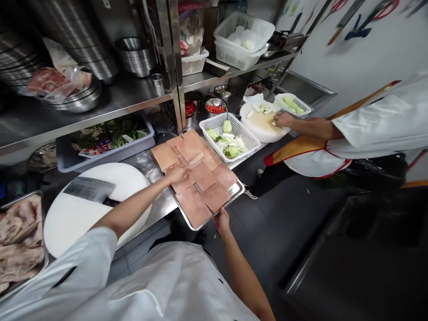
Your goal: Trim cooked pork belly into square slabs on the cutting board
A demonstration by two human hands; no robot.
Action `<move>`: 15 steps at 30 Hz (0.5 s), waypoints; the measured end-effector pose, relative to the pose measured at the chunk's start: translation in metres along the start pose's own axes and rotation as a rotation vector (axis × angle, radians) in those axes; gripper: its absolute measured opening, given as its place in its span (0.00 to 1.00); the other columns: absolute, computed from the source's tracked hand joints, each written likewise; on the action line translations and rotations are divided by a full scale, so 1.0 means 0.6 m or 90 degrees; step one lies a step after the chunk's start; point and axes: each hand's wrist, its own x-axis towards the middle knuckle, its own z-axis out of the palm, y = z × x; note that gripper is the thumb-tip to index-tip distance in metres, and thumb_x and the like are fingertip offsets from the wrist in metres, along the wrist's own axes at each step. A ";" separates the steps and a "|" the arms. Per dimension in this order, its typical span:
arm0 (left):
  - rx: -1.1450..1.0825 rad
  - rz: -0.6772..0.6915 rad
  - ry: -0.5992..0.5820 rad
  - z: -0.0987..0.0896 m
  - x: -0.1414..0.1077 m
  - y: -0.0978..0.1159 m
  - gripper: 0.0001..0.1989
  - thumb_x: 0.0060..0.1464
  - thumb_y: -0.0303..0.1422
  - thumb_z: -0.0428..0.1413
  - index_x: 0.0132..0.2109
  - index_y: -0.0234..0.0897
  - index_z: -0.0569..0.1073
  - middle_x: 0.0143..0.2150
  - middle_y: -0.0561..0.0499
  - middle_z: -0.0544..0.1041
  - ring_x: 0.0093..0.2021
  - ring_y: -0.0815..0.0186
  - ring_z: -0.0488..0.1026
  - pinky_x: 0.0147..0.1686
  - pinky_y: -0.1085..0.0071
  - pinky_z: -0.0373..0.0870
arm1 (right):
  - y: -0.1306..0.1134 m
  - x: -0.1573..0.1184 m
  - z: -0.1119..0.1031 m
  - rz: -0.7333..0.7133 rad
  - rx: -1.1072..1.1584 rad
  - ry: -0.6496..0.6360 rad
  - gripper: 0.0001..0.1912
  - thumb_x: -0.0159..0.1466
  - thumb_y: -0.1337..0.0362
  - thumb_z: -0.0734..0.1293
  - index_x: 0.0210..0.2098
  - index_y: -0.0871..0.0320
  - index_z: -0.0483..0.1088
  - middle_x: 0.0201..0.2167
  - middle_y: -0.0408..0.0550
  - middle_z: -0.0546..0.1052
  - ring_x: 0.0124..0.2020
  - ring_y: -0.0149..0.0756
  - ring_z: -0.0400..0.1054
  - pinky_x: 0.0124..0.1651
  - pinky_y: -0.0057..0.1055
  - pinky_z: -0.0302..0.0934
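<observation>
Flat, square slabs of skin-on pork [203, 175] cover a metal tray [237, 191], some overlapping. The tray's near corner sticks out past the counter's edge. My left hand [177, 173] is over the slabs at the tray's left side, its fingers closed at the edge of one; the fingertips are small and slightly blurred. My right hand [222, 220] grips the tray's near rim from below, thumb up by the edge. To the left, a cleaver [89, 189] lies flat on a round white cutting board [67, 223], its handle partly behind my left forearm.
A white basket [253, 143] of green vegetables stands beyond the tray. At right, a co-worker's hand [283, 119] works at another round board [265, 133]. Behind my board is a bin of greens [110, 156]; raw meat [22, 240] fills a far-left tray. A steel shelf [133, 100] overhangs the counter.
</observation>
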 end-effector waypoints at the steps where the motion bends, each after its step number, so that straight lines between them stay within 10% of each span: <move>1: 0.032 0.020 -0.001 -0.019 0.036 -0.011 0.22 0.54 0.26 0.56 0.56 0.36 0.77 0.58 0.36 0.76 0.58 0.50 0.73 0.56 0.58 0.70 | 0.001 0.001 -0.001 0.002 0.001 0.000 0.12 0.65 0.52 0.69 0.37 0.55 0.71 0.24 0.41 0.78 0.23 0.37 0.72 0.24 0.31 0.66; 9: 0.347 0.343 -0.211 -0.087 0.266 -0.073 0.49 0.49 0.40 0.65 0.76 0.38 0.58 0.73 0.30 0.61 0.73 0.40 0.55 0.70 0.46 0.43 | 0.016 0.006 -0.002 0.002 0.027 0.035 0.15 0.63 0.50 0.71 0.39 0.55 0.72 0.28 0.42 0.80 0.26 0.36 0.73 0.26 0.31 0.69; 15: 0.315 0.163 -0.171 -0.029 0.319 -0.039 0.59 0.49 0.52 0.64 0.78 0.30 0.46 0.67 0.28 0.66 0.65 0.40 0.63 0.67 0.50 0.48 | 0.027 0.011 0.003 -0.002 0.051 0.080 0.16 0.61 0.50 0.71 0.39 0.55 0.72 0.28 0.42 0.80 0.26 0.35 0.73 0.25 0.28 0.68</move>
